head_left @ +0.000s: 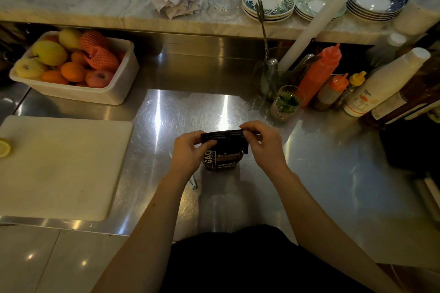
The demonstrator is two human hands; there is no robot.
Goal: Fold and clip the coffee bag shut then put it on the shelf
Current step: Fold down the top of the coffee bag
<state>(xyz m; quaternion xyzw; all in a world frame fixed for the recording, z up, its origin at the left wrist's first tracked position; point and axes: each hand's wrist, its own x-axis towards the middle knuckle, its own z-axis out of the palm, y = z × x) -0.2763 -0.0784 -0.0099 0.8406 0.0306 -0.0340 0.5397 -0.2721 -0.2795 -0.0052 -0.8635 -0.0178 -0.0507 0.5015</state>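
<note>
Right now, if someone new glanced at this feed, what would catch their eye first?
Probably the two hands at centre, left hand and right hand, pinching the folded top of the dark coffee bag on the steel counter. Next, the white tub of fruit at far left, then the stacked plates on the marble ledge at upper right.
</note>
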